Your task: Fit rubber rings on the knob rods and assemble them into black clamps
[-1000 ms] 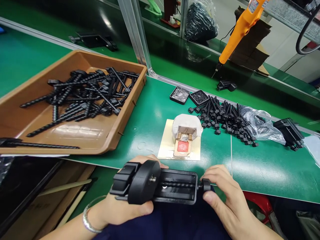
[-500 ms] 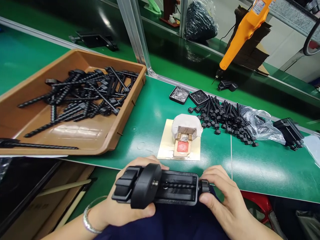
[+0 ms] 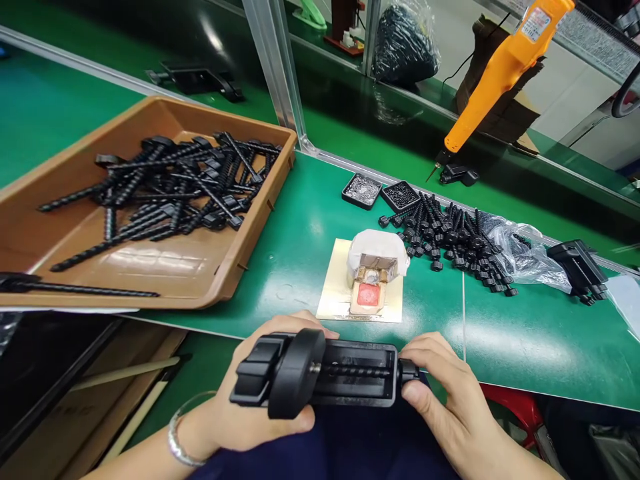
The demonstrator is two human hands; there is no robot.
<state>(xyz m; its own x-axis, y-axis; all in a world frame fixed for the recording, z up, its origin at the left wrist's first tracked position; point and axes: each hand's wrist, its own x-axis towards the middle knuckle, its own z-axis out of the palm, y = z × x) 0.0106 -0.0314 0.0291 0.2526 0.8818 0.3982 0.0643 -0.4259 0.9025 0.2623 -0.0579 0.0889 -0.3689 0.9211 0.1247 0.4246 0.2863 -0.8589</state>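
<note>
A black plastic clamp (image 3: 295,373) with a long slotted frame lies level across my lap, in front of the bench edge. My left hand (image 3: 240,407) is wrapped round its left end from beneath, the thumb at the near side. Inside the slot runs a threaded rod (image 3: 355,372). At the right end sits a small black knob (image 3: 409,371), pinched between thumb and fingers of my right hand (image 3: 450,393). Beyond the clamp stands a fixture wrapped in white tape (image 3: 376,250), with a red pad (image 3: 369,295), on a pale yellow base plate (image 3: 330,283).
A brown tray (image 3: 240,267) of long black screws fills the left. Small black screws with knobs (image 3: 445,233) are heaped right of the fixture, near two little trays of tiny parts (image 3: 361,191). An orange electric screwdriver (image 3: 495,80) hangs above. A black part (image 3: 577,267) lies far right.
The clamp has shifted very slightly to the right with both hands still on it. The electric screwdriver appears a little further right. The view has moved slightly.
</note>
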